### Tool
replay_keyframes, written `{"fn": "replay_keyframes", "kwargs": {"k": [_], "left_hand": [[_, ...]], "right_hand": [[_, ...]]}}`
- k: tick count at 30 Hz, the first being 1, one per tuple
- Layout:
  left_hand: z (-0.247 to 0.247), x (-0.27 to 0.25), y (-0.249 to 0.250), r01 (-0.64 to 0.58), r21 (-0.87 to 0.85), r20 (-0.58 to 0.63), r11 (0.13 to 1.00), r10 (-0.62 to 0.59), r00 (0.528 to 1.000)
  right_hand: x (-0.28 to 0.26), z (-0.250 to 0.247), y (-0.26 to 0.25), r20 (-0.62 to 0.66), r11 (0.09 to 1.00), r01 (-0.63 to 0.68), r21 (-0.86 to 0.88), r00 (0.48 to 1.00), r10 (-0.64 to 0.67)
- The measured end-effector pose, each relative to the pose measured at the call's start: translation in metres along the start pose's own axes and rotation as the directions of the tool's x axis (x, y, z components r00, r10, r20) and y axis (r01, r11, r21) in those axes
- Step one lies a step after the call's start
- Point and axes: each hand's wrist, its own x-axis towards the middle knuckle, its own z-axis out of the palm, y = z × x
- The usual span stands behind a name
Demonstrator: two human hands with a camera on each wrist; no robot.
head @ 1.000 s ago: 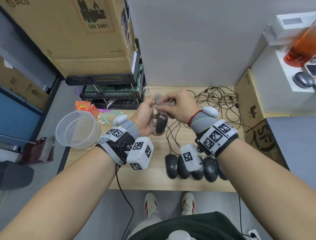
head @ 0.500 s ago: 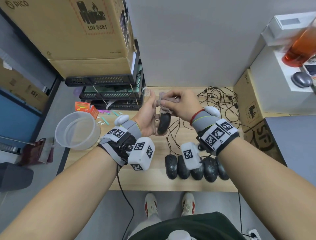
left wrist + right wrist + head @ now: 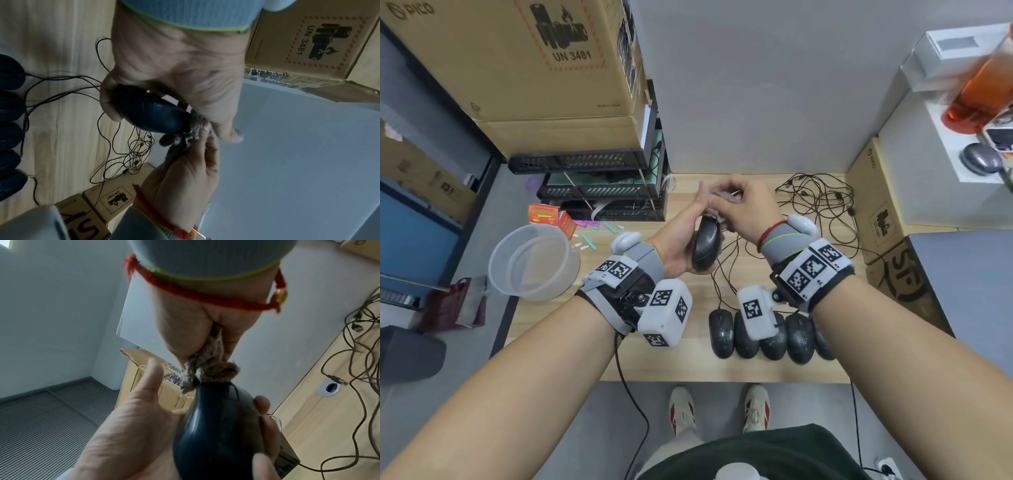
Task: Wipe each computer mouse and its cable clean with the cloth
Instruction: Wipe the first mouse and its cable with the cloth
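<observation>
Light wooden table (image 3: 544, 349) pushed up against a plain grey wall, pretty cluttered workspace tbh. Far left there's a stack of cardboard boxes (image 3: 524, 58) marked UN 3481 sitting on some black crates (image 3: 599, 195), and in front of those a clear plastic tub (image 3: 534, 262) hanging partly over the table's left edge, with a little orange box (image 3: 544, 216) and some small bits scattered beside it. Moving in, the left hand (image 3: 681, 240) is holding a black mouse (image 3: 707, 248) up off the table, above the middle of it, fingers wrapped round its body and the thumb sticking out straight in the right wrist view. Right against it, the right hand (image 3: 743, 209) has its fingers pinched on a small grey-brown cloth (image 3: 207, 368), and the bunched cloth is pressed on the mouse's front end, right where its cable (image 3: 234, 390) comes out. Below the hands, near the front edge of the table, a row of black mice (image 3: 767, 334) sits side by side, touching each other, looking dusty and speckled. Their thin dark cables (image 3: 822, 202) run back into a loose tangle at the back right of the table. Further right there's another brown box (image 3: 876, 198) next to the table, and a white unit with an orange bottle (image 3: 983, 92) and a grey mouse (image 3: 980, 159) on it.
</observation>
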Motion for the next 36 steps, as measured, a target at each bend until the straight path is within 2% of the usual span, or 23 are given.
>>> {"fn": "replay_keyframes", "kwargs": {"k": [2,5,6,8,10,11,13,15,17,19,20,21,23,25,26,27,29,31,32,34,36], "left_hand": [[0.000,-0.002,-0.001,0.027,0.069,-0.026,0.997,-0.026,0.999],[-0.009,0.001,-0.002,0.015,0.068,-0.061,0.998,-0.011,0.998],[-0.013,0.002,-0.003,0.001,0.061,-0.056,0.998,0.003,0.998],[-0.014,0.000,-0.004,-0.014,0.065,-0.027,0.998,0.016,1.000],[-0.010,-0.002,-0.006,-0.023,0.069,0.003,0.997,0.023,1.000],[-0.008,-0.003,-0.007,-0.027,0.059,0.016,0.998,0.026,1.000],[-0.005,-0.004,-0.005,-0.050,0.023,0.012,0.998,0.049,0.999],[-0.008,-0.001,-0.002,-0.077,-0.025,-0.039,0.997,0.076,0.996],[-0.013,0.001,0.001,-0.095,-0.095,-0.106,0.991,0.085,0.991],[-0.019,0.004,0.002,-0.102,-0.129,-0.146,0.986,0.083,0.986],[-0.021,0.005,0.002,-0.102,-0.128,-0.155,0.986,0.081,0.985],[-0.022,0.006,0.002,-0.099,-0.118,-0.160,0.988,0.079,0.984],[-0.023,0.005,0.001,-0.079,-0.083,-0.142,0.993,0.067,0.988],[-0.019,0.003,0.000,-0.059,-0.050,-0.113,0.997,0.053,0.992],[-0.017,0.003,0.000,-0.055,-0.044,-0.112,0.998,0.050,0.992],[-0.015,0.003,0.000,-0.056,-0.043,-0.119,0.997,0.051,0.992],[-0.013,0.005,0.003,-0.056,-0.057,-0.144,0.997,0.047,0.988],[-0.013,0.006,0.007,-0.032,-0.071,-0.179,0.997,0.019,0.984],[-0.014,0.006,0.009,-0.018,-0.073,-0.189,0.997,0.004,0.982],[-0.013,0.004,0.009,-0.004,-0.079,-0.188,0.997,-0.011,0.982],[-0.012,0.002,0.008,-0.004,-0.089,-0.174,0.996,-0.012,0.985]], "right_hand": [[-0.006,0.000,-0.003,0.056,0.996,-0.025,0.082,0.998,0.021],[-0.023,-0.007,-0.010,0.341,0.994,-0.029,0.102,0.940,-0.007],[-0.024,-0.009,-0.010,0.377,0.995,-0.035,0.096,0.926,-0.003],[-0.019,-0.011,-0.009,0.329,0.986,-0.081,0.143,0.944,0.029],[-0.007,-0.012,-0.001,0.173,0.981,-0.088,0.170,0.983,0.058],[-0.002,-0.011,0.004,0.092,0.987,-0.076,0.141,0.994,0.063],[0.003,-0.012,0.013,0.014,0.993,-0.084,0.082,0.996,0.083],[-0.004,-0.013,0.017,0.028,0.991,-0.125,0.050,0.992,0.123],[-0.017,-0.015,0.020,0.162,0.986,-0.164,0.020,0.974,0.158],[-0.028,-0.014,0.020,0.326,0.985,-0.173,0.006,0.931,0.162],[-0.029,-0.015,0.020,0.350,0.986,-0.164,-0.003,0.924,0.155],[-0.028,-0.015,0.019,0.329,0.985,-0.174,0.024,0.931,0.156],[-0.018,-0.016,0.016,0.183,0.975,-0.185,0.125,0.970,0.161],[-0.008,-0.019,0.013,0.019,0.981,-0.124,0.146,0.992,0.123],[-0.006,-0.019,0.011,-0.004,0.985,-0.097,0.144,0.995,0.099],[-0.007,-0.019,0.008,0.022,0.987,-0.083,0.136,0.996,0.081],[-0.016,-0.017,0.001,0.167,0.987,-0.092,0.133,0.983,0.069],[-0.028,-0.015,-0.005,0.340,0.984,-0.121,0.128,0.938,0.071],[-0.030,-0.015,-0.007,0.385,0.985,-0.127,0.121,0.920,0.071],[-0.026,-0.014,-0.006,0.339,0.979,-0.146,0.143,0.936,0.090],[-0.014,-0.015,-0.003,0.145,0.984,-0.109,0.138,0.985,0.089]]}}
